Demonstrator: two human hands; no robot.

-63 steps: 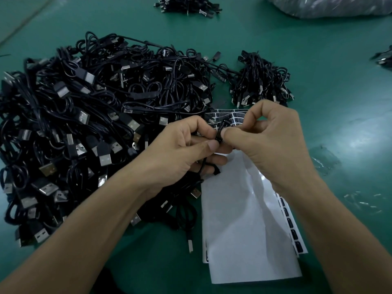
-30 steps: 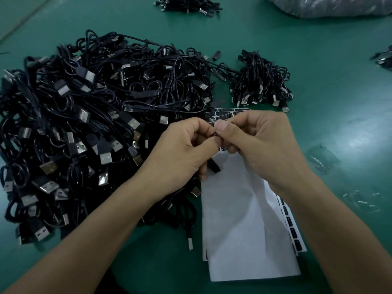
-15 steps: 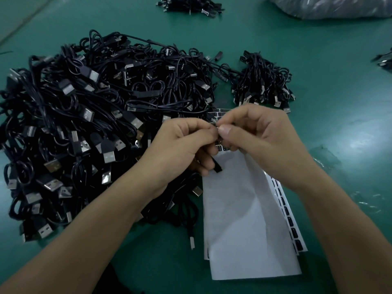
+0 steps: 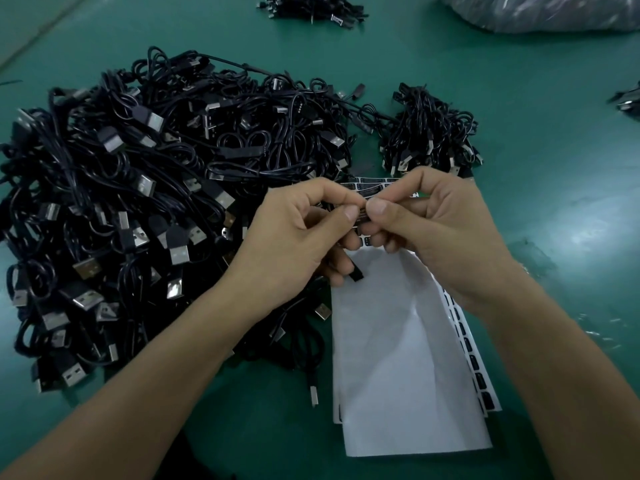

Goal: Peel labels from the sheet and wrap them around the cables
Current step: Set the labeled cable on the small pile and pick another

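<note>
My left hand [image 4: 298, 237] and my right hand [image 4: 433, 220] meet above the top of the label sheet [image 4: 481, 379]. Between thumbs and forefingers both pinch a small black label [image 4: 362, 213] folded around a thin black cable. The cable's black plug end [image 4: 356, 273] sticks out below my left fingers. A white backing sheet [image 4: 398, 358] lies over most of the label sheet, leaving black labels showing along its right edge and at its top. How far the label is wrapped is hidden by my fingertips.
A big heap of black USB cables [image 4: 145, 202] fills the left of the green table [image 4: 554, 168]. A smaller bundle of cables [image 4: 429, 133] lies behind my hands, another [image 4: 311, 8] at the far edge. A clear plastic bag [image 4: 554, 12] sits top right.
Both hands stayed together above the sheet, working the label round the cable; my fingertips shifted slightly, and the plug end hangs below my left fingers as before.
</note>
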